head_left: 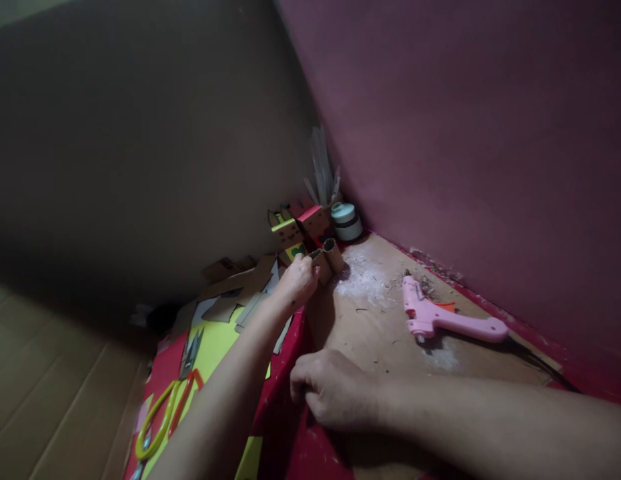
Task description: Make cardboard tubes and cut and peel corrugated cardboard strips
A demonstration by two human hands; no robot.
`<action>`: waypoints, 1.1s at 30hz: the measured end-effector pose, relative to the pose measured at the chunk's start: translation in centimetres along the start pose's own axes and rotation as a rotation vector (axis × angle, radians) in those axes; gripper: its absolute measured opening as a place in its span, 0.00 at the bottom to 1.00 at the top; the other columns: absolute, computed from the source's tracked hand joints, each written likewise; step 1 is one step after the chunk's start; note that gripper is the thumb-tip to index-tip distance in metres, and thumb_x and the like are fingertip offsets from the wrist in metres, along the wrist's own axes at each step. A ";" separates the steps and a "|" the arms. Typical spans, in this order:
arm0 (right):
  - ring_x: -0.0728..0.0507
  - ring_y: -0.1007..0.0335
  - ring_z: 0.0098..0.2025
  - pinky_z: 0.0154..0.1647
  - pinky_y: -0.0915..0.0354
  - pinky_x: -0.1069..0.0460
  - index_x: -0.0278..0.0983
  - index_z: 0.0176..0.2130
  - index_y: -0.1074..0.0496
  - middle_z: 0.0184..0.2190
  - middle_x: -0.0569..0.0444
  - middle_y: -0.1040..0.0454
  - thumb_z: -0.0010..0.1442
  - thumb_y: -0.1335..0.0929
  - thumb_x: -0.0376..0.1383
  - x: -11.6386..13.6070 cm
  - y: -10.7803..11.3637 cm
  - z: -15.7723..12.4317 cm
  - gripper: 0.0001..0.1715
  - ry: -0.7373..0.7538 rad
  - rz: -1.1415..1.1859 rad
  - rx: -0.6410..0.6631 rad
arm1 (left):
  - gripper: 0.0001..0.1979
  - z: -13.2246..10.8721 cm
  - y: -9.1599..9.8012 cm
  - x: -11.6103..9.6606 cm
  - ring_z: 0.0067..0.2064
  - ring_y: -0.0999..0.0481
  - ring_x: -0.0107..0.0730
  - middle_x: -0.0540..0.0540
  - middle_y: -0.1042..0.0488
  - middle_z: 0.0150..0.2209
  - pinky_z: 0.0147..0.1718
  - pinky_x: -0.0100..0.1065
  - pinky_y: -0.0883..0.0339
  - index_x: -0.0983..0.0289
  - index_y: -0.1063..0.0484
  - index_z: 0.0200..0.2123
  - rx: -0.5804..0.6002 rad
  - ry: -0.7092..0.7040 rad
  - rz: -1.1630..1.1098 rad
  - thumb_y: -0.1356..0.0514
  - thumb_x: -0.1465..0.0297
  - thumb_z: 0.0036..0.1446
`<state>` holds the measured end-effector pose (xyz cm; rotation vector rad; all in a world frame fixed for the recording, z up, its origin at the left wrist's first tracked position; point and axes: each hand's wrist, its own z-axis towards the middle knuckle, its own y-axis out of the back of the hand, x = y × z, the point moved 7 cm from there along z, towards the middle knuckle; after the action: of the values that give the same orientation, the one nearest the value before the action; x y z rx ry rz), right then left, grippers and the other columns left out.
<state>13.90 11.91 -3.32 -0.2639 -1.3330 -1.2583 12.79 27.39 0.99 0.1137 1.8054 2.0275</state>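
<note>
My left hand [301,279] reaches to the back of the table, its fingers closed on the rim of a short brown cardboard tube [321,268]. A second cardboard tube [333,257] stands upright right beside it. Just behind are two box-shaped cardboard figures with drawn faces, one with a yellow-topped head [286,232] and one with a pink-topped head [313,220]. Near the front edge my right hand [335,390] rests curled into a loose fist, and nothing shows in it. To its upper right a pink glue gun [440,317] lies on its side.
Scissors [175,400] with yellow and red handles lie at left on yellow paper [215,347] among cardboard scraps [255,280]. A pale blue lidded jar [346,222] and clear sticks [321,167] stand in the corner. The glue gun's cord [540,365] runs right along the pink wall [490,167].
</note>
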 end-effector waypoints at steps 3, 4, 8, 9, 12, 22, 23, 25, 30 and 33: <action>0.49 0.33 0.29 0.31 0.38 0.56 0.34 0.25 0.29 0.26 0.54 0.26 0.42 0.40 0.21 -0.3 0.4 -0.1 0.15 -0.044 0.112 -0.043 | 0.07 -1.3 1.4 0.3 0.39 0.28 0.39 0.58 0.31 0.35 0.40 0.35 0.37 0.64 0.34 0.24 -0.057 0.048 -0.199 0.44 0.70 0.54; 0.49 0.33 0.28 0.31 0.38 0.56 0.35 0.25 0.29 0.25 0.54 0.27 0.42 0.40 0.21 -0.6 0.7 -0.1 0.15 -0.066 0.173 -0.078 | 0.09 -2.0 2.0 0.6 0.36 0.28 0.37 0.57 0.31 0.33 0.38 0.35 0.37 0.64 0.34 0.23 -0.068 0.070 -0.283 0.44 0.68 0.54; 0.51 0.37 0.22 0.23 0.39 0.56 0.36 0.27 0.34 0.22 0.57 0.33 0.42 0.42 0.22 -2.5 1.9 -0.3 0.15 -0.238 0.517 -0.257 | 0.16 -6.1 3.2 2.1 0.22 0.33 0.29 0.54 0.32 0.23 0.24 0.32 0.38 0.67 0.32 0.28 -0.053 0.162 -0.698 0.46 0.58 0.53; 0.51 0.38 0.20 0.19 0.42 0.57 0.36 0.28 0.35 0.22 0.58 0.34 0.42 0.42 0.23 -3.1 2.2 -0.3 0.14 -0.301 0.606 -0.299 | 0.18 -7.2 3.3 2.6 0.21 0.34 0.28 0.53 0.32 0.22 0.23 0.32 0.38 0.68 0.32 0.29 -0.050 0.186 -0.799 0.45 0.57 0.52; 0.53 0.42 0.16 0.14 0.47 0.57 0.37 0.31 0.37 0.22 0.58 0.34 0.45 0.40 0.27 -4.2 3.0 -0.6 0.10 -0.433 0.752 -0.412 | 0.19 -10.6 3.1 4.0 0.20 0.34 0.28 0.54 0.31 0.22 0.21 0.32 0.38 0.69 0.31 0.29 -0.049 0.261 -1.035 0.41 0.56 0.48; 0.54 0.46 0.18 0.18 0.51 0.55 0.34 0.29 0.32 0.17 0.59 0.38 0.56 0.35 0.40 -2.6 2.7 -0.8 0.11 -0.376 0.731 -0.326 | 0.15 -16.7 -0.8 5.1 0.20 0.31 0.25 0.52 0.28 0.23 0.22 0.28 0.39 0.68 0.31 0.33 -0.033 0.385 -1.338 0.41 0.60 0.54; 0.53 0.46 0.18 0.19 0.51 0.55 0.34 0.27 0.32 0.17 0.59 0.38 0.57 0.35 0.40 -2.6 2.7 -0.9 0.12 -0.368 0.685 -0.317 | 0.15 -16.9 -1.1 4.9 0.20 0.31 0.25 0.51 0.28 0.23 0.22 0.28 0.38 0.68 0.31 0.34 -0.029 0.382 -1.349 0.42 0.59 0.55; 0.53 0.46 0.18 0.18 0.51 0.55 0.34 0.25 0.33 0.16 0.58 0.38 0.57 0.36 0.39 -2.6 2.6 -0.9 0.13 -0.364 0.642 -0.307 | 0.16 -17.3 -1.6 4.7 0.20 0.32 0.24 0.50 0.29 0.23 0.22 0.28 0.38 0.67 0.31 0.38 -0.036 0.375 -1.345 0.42 0.59 0.56; 0.54 0.47 0.14 0.15 0.54 0.56 0.34 0.29 0.32 0.15 0.56 0.33 0.58 0.37 0.40 -3.3 2.0 -0.9 0.12 -0.436 0.623 -0.231 | 0.17 -17.7 -1.8 5.0 0.16 0.35 0.24 0.49 0.30 0.19 0.16 0.26 0.42 0.65 0.33 0.38 0.029 0.417 -1.224 0.44 0.56 0.56; 0.54 0.46 0.13 0.14 0.54 0.57 0.34 0.30 0.33 0.14 0.56 0.33 0.59 0.37 0.41 -3.9 1.9 -0.8 0.12 -0.480 0.613 -0.203 | 0.17 -17.8 -1.4 5.8 0.13 0.38 0.22 0.47 0.33 0.17 0.12 0.24 0.47 0.65 0.33 0.35 0.084 0.433 -1.108 0.42 0.55 0.54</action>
<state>16.82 14.06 -5.80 -1.0857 -1.3669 -0.8231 1.93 13.06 -4.28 -1.1165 1.5795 1.1935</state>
